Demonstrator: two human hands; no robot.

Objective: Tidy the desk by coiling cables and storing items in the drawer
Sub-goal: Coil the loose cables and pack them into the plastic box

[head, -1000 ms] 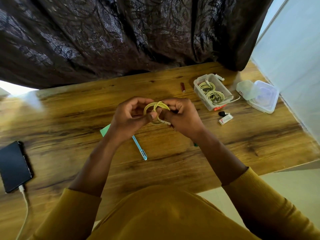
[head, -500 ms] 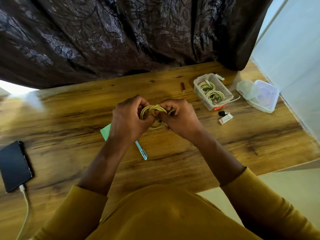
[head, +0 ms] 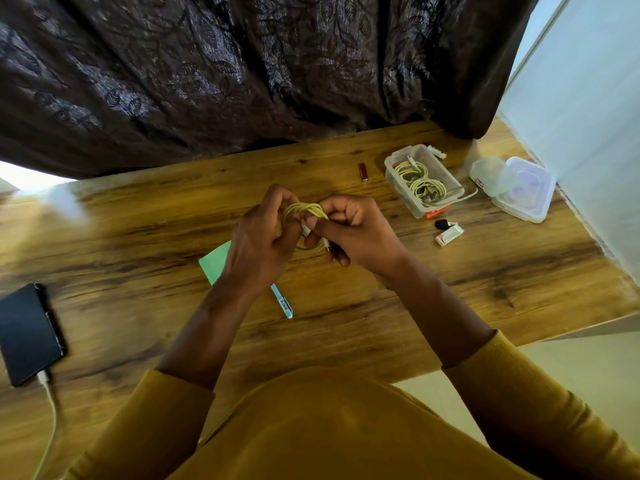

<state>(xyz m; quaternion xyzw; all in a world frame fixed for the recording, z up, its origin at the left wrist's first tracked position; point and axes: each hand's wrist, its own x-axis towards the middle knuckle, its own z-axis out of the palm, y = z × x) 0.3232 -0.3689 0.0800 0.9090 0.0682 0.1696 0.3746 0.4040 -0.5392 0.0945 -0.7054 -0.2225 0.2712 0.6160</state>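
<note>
Dark leaf-patterned curtain [head: 242, 74] is hanging behind a wood-grain desk [head: 138, 244], with pale wall off to the right. Both forearms are reaching out from mustard-yellow sleeves [head: 540, 403] and meeting above the middle of the desk, wrists angling inward, so the hands are sitting close together. The left hand [head: 258, 244] is curling its fingers round one side of a small coil of pale yellow-green cable [head: 306, 211], and the right hand [head: 353, 230] is pinching the other side, thumb pressing near a white plug end. The coil is looking tight, a few loops bunched up, held off the surface between the two hands.

Off to the right a clear plastic tub [head: 420, 178] is holding two more coiled cables of the same colour, and a clear lidded box [head: 523, 192] is sitting just beside it. A small dark-red cylinder [head: 362, 172], a black-and-white adapter [head: 448, 232], a green paper sheet [head: 216, 261] and a light-blue pen [head: 282, 303] are lying around. A black phone [head: 29, 332] is sitting at the left edge, plugged into a white charging cable [head: 52, 417].
</note>
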